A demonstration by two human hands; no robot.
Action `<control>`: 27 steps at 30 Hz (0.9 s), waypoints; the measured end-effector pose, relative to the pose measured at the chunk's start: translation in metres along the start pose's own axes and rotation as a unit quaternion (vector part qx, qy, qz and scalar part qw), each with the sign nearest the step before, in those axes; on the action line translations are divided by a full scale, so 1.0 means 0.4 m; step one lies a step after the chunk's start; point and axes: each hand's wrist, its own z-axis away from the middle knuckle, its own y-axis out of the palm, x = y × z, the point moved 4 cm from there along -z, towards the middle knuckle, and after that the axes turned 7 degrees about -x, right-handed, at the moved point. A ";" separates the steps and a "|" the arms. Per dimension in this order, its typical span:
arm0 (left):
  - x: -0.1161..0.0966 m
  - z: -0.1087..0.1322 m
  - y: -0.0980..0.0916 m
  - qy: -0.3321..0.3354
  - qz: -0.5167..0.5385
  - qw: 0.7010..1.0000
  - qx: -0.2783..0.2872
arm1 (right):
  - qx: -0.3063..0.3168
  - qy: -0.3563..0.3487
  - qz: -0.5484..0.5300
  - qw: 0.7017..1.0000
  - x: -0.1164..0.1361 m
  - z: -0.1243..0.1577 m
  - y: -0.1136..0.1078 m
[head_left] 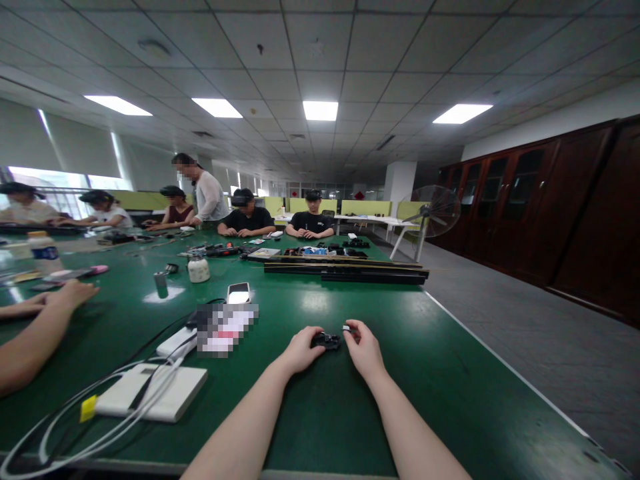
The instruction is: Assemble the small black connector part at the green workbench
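Note:
My left hand point(303, 349) is closed on a small black part point(327, 341) with an uneven outline, held low over the green table. Just to the right, my right hand point(363, 347) pinches a small white piece point(346, 328) between thumb and fingers. A narrow gap separates the white piece from the black part. The exact kind of either piece is too small to make out. Both forearms reach in from the near edge of the table.
Left of my hands lie a phone point(239, 293), a white box point(185, 393) with cables and a power strip point(177, 341). Long black bars point(370, 273) lie ahead. A white jar point(199, 269) stands farther left. A co-worker's arms point(45, 327) rest at far left; several people sit beyond.

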 end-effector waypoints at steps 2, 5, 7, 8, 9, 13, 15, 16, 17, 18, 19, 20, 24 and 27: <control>0.000 0.000 0.000 0.001 -0.003 1.000 0.000 | 0.003 0.003 -0.002 1.000 -0.002 0.000 0.001; 0.001 -0.001 0.001 0.003 -0.005 1.000 0.001 | 0.006 0.007 -0.007 1.000 -0.005 0.000 0.002; 0.001 -0.001 0.001 0.004 -0.004 1.000 0.001 | 0.009 0.011 -0.011 1.000 -0.006 0.000 0.004; 0.002 -0.001 0.001 0.004 -0.004 1.000 0.001 | 0.011 0.014 -0.013 1.000 -0.006 0.000 0.004; 0.002 -0.002 0.002 0.003 -0.004 1.000 0.001 | 0.013 0.017 -0.016 1.000 -0.007 0.000 0.005; 0.001 -0.001 0.002 -0.003 -0.006 1.000 0.001 | 0.023 0.030 -0.028 0.999 -0.013 0.000 0.009; 0.000 -0.001 0.001 -0.004 -0.005 1.000 0.001 | 0.025 0.031 -0.033 0.999 -0.015 0.000 0.010; 0.000 -0.001 0.001 -0.003 -0.004 1.000 0.002 | 0.025 0.031 -0.034 0.999 -0.016 0.000 0.010; 0.000 0.000 0.001 -0.002 -0.002 1.000 0.001 | 0.024 0.031 -0.032 0.999 -0.016 0.000 0.010; 0.000 0.000 0.001 -0.001 0.000 1.000 0.001 | 0.023 0.032 -0.030 0.999 -0.016 0.000 0.009; 0.000 0.000 0.001 0.000 0.002 1.000 0.001 | 0.023 0.032 -0.027 0.999 -0.016 0.000 0.009; 0.000 0.000 0.001 0.000 0.003 1.000 0.001 | 0.023 0.032 -0.026 0.999 -0.015 0.000 0.009; 0.000 0.000 0.000 0.000 0.003 1.000 -0.001 | 0.027 0.034 -0.024 0.999 -0.012 0.001 0.008; -0.003 0.000 -0.001 0.001 0.000 1.000 0.000 | 0.030 0.037 -0.028 0.998 -0.012 0.001 0.009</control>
